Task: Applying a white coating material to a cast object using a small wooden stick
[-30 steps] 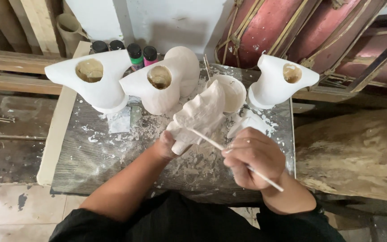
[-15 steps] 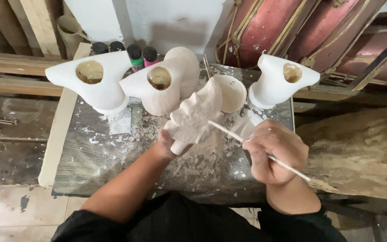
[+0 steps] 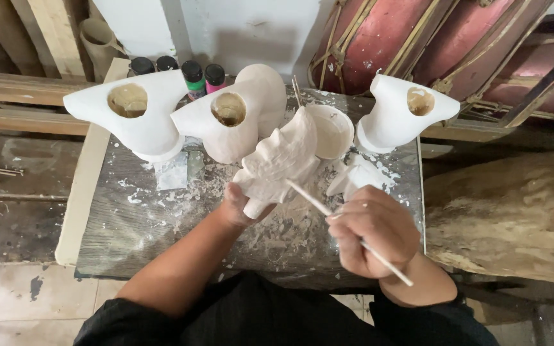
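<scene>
The left hand [image 3: 242,205] grips the white carved piece [image 3: 280,163] by its lower stub, fingers wrapped under it, and lifts it clear above the surface [image 3: 136,224], tilted so that its ridged side faces the person; held so, that face seems to be offered to the tool. The right hand [image 3: 373,230] is closed around a thin pale stick [image 3: 328,214], pinching it pen-fashion, the front end at the carved piece, the back end jutting out past the wrist; whether that front end carries bristles or a point is hidden against the white of the piece.

Three white hollow forms [image 3: 142,115] stand upright along the far edge of the surface, openings up, likely parked out of the way; a small white cup [image 3: 331,131] sits just behind the held piece, within easy reach of the stick; what it holds cannot be told. Small paint bottles [image 3: 193,74] with coloured and black caps stand behind the forms, partly hidden by them. A small white fragment [image 3: 354,176] lies by the right hand, its shape unclear. White flecks cover the surface. Red drum-like shells [image 3: 379,38] are cut off at the top edge.
</scene>
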